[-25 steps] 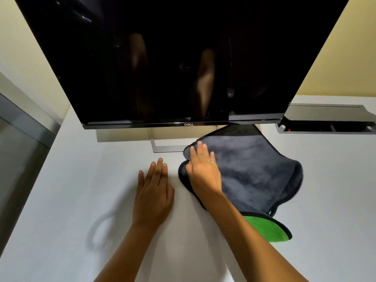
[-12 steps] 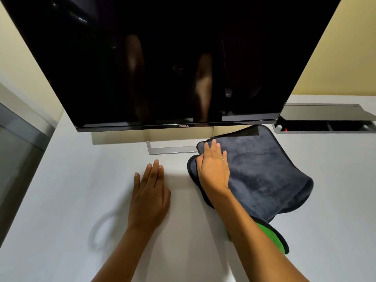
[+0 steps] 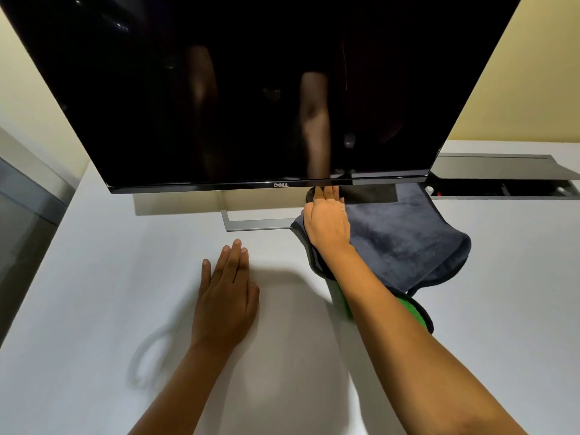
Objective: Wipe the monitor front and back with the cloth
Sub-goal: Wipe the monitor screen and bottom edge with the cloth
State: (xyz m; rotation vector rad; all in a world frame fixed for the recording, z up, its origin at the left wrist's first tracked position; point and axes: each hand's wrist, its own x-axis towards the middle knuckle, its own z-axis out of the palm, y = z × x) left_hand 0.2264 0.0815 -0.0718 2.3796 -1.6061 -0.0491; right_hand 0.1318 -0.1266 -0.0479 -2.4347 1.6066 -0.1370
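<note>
A large black monitor (image 3: 251,89) with a dark screen stands on a silver stand (image 3: 251,222) at the back of the white table (image 3: 94,309). A dark grey cloth (image 3: 401,240) with a green underside lies on the table below the monitor's lower right edge. My right hand (image 3: 328,224) lies flat on the cloth's left part, fingers straight, fingertips under the monitor's bottom bezel. My left hand (image 3: 226,296) rests flat on the table, apart from the cloth.
A recessed cable tray with an open grey lid (image 3: 502,175) sits in the table at the right, behind the cloth. A yellow wall (image 3: 533,73) runs behind the monitor. The table's left edge (image 3: 40,252) drops off beside a grey surface.
My right hand has slid the cloth away from me, toward the monitor's bottom edge. My left hand has stayed flat on the table.
</note>
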